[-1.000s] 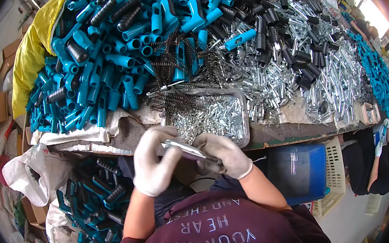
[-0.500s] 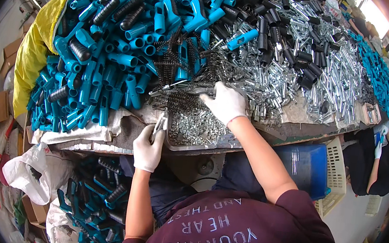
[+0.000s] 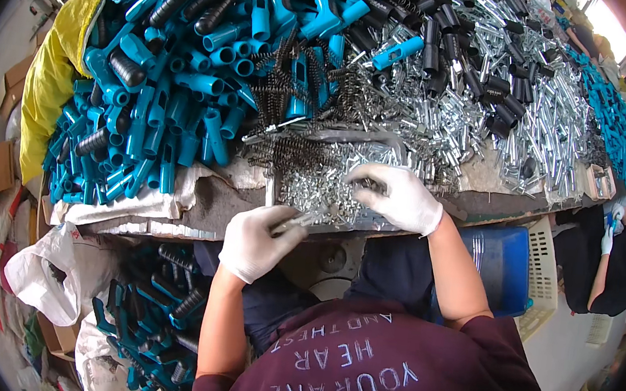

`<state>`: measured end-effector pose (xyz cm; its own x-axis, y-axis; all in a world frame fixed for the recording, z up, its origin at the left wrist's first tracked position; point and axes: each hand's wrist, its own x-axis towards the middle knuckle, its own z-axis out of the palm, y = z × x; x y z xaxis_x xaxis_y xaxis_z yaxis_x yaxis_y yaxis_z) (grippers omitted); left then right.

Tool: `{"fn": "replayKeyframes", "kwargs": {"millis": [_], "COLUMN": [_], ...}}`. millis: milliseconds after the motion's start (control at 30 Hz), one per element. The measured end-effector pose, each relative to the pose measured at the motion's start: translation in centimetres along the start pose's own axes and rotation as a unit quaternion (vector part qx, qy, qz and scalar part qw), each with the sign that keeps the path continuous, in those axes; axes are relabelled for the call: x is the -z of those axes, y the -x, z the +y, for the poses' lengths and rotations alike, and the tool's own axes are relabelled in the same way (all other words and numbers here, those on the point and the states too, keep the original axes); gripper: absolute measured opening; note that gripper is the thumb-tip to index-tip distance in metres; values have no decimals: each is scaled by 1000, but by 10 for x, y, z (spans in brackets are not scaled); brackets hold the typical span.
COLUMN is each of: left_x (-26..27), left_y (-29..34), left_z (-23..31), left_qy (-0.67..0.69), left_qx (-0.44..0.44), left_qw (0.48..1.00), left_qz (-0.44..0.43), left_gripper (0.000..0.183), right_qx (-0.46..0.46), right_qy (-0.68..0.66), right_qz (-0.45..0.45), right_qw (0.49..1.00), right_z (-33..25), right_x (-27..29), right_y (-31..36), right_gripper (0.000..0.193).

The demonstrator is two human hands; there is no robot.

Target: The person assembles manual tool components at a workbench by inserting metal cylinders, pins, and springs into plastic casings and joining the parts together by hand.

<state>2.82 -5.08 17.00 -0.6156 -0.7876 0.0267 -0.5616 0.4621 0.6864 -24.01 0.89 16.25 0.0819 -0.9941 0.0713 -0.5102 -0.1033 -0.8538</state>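
Observation:
My gloved left hand [image 3: 256,241] is at the table's front edge, its thumb and fingers closed on a slim silvery metal part [image 3: 309,219] pointing right, slightly blurred. My gloved right hand [image 3: 404,199] hovers over a shallow grey tray [image 3: 393,140], fingers curled toward the left; whatever they pinch is hidden. Small silvery metal pieces [image 3: 321,195] fill the tray between my hands. Dark coil springs [image 3: 298,156] lie along its left and far side.
Teal tool housings [image 3: 187,83] are heaped at left, black sleeves [image 3: 435,48] and silvery rods [image 3: 548,136] at right. Below the table lie finished-looking teal-and-black handles [image 3: 154,324], and a blue bin [image 3: 500,269] stands at right beside a cream crate [image 3: 542,265]. A co-worker's gloved hand [image 3: 607,238] shows far right.
My left hand has moved right and tipped its metal part from upright to sideways. My right hand has come nearer and to the right, from the springs to over the tray, fingers curling in.

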Motion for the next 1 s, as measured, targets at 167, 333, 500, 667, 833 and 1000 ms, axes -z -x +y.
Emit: {"fn": "replayKeyframes", "kwargs": {"millis": [167, 333, 500, 667, 833, 1000], "left_x": [3, 1, -34, -35, -21, -38], "left_y": [2, 2, -3, -10, -22, -25], "left_z": [21, 40, 65, 63, 10, -95], "left_qy": [-28, 63, -70, -102, 114, 266], "left_qx": [-23, 48, -79, -151, 83, 235], "left_qw": [997, 995, 991, 979, 978, 896], "left_qz": [-65, -56, -77, -93, 154, 268], "left_gripper": [46, 51, 67, 51, 18, 28], "right_qx": [22, -97, -117, -202, -224, -484], "right_qy": [-24, -254, -320, -393, -417, -348], "right_qz": [-24, 14, -40, -28, -137, 256], "right_qw": [999, 962, 940, 897, 870, 761], "right_z": [1, 16, -6, 5, 64, 202], "right_x": [0, -11, -34, -31, -13, 7], "right_y": [26, 49, 58, 76, 127, 226], "right_gripper": [28, 26, 19, 28, 32, 25]}}
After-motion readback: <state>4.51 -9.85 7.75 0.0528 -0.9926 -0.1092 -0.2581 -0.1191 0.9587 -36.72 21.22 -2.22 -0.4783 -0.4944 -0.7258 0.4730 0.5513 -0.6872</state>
